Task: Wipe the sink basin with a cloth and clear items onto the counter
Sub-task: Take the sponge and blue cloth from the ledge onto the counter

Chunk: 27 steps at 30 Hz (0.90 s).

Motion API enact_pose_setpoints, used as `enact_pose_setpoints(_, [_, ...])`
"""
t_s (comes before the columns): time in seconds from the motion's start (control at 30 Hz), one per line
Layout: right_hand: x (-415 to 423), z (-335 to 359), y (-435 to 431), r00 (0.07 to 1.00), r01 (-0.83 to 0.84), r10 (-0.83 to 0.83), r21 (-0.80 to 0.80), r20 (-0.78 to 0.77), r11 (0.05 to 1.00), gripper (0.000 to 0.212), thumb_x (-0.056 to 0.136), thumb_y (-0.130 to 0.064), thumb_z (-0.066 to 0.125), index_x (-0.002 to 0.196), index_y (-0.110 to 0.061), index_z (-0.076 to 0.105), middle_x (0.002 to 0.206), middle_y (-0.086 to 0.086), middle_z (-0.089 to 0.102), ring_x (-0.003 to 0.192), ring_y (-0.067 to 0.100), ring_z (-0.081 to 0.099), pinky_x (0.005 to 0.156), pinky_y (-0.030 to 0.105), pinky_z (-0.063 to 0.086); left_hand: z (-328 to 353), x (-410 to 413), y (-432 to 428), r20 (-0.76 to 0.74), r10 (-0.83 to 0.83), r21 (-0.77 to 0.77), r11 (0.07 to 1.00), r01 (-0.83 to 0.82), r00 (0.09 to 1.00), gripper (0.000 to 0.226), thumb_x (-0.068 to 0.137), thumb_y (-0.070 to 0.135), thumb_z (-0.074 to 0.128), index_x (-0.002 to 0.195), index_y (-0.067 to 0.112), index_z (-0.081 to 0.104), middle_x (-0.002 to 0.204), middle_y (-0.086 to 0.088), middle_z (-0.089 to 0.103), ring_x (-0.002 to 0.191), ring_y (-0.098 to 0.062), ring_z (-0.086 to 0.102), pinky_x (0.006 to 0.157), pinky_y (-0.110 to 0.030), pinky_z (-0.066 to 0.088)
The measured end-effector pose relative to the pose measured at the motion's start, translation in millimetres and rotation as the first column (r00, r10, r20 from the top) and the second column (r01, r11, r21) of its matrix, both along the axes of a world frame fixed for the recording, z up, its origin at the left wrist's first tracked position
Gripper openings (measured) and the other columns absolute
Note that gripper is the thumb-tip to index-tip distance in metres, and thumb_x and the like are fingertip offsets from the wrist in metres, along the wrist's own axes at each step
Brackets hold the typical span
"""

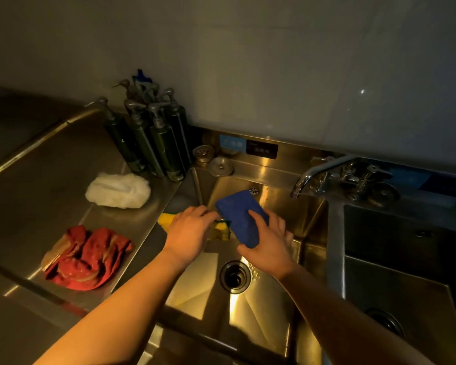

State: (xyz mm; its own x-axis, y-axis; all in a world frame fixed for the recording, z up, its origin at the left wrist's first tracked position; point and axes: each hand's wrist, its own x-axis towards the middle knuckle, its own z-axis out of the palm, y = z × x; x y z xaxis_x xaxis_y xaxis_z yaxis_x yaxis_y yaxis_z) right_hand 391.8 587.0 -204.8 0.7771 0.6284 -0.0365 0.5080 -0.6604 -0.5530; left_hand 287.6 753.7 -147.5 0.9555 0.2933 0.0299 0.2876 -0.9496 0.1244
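A person's two bare arms reach over a steel sink [269, 306] under dim, yellowish light. The right hand [267, 241] grips a blue cloth [241, 217], folded into a thick rectangular pad with a fuzzy weave; the thumb lies across its front face and the fingers wrap behind, so the pad stands tilted above the basin, its upper end pointing toward the back wall. The left hand [188, 233] is palm down with fingers curled over a yellow sponge [167, 219] that has a green scouring edge; the sponge pokes out on both sides of the hand, at the sink's left rim, just beside the cloth. Below the hands, a round drain [234, 276] sits in the basin floor. On the counter [50, 180] to the left lie a crumpled red rag [87, 258] and, farther back, a white fluffy cloth [119, 191]. Dark pump bottles [153, 143] stand clustered in the corner. A faucet [321, 175] reaches over the sink from the right, and a second basin [406, 272] lies beyond it.
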Motion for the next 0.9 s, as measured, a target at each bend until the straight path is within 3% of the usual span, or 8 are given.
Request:
enact_pose_setpoints(0.33, [-17.3, -0.2, 69.0, 0.986, 0.16, -0.158, 0.042, -0.049, 0.986, 0.086, 0.061, -0.061, 0.052, 0.136, -0.042, 0.015, 0.142, -0.002, 0.02, 0.128, 0.023, 0.019, 0.1, 0.046, 0.021, 11.8, 1.0, 82.2, 0.016, -0.152, -0.003, 0.988, 0.152, 0.988, 0.039, 0.088, 0.019, 0.051, 0.124, 0.032, 0.052, 0.12, 0.003, 0.054, 0.109, -0.023, 0.049, 0.084, -0.037, 0.042])
enact_pose_setpoints(0.5, [-29.2, -0.7, 105.0, 0.966, 0.252, -0.247, 0.076, -0.074, 0.965, 0.093, 0.054, -0.063, 0.047, 0.14, -0.037, 0.023, 0.145, 0.001, 0.021, 0.13, 0.023, 0.02, 0.102, 0.047, 0.02, 14.8, -10.8, 125.2, 0.054, -0.149, -0.008, 0.989, 0.149, 0.987, 0.038, 0.084, 0.015, 0.055, 0.119, 0.029, 0.055, 0.119, 0.002, 0.054, 0.11, -0.023, 0.048, 0.083, -0.033, 0.039])
enact_pose_setpoints(0.9, [-42.0, 0.2, 147.5, 0.986, 0.157, -0.151, 0.096, -0.064, 0.983, 0.088, 0.067, -0.052, 0.066, 0.143, -0.032, 0.025, 0.145, 0.007, 0.023, 0.131, 0.025, 0.02, 0.102, 0.047, 0.023, -7.8, -41.2, 165.1, 0.017, -0.144, -0.008, 0.99, 0.144, 0.989, 0.033, 0.084, 0.015, 0.055, 0.114, 0.029, 0.059, 0.112, 0.0, 0.055, 0.102, -0.023, 0.049, 0.077, -0.032, 0.037])
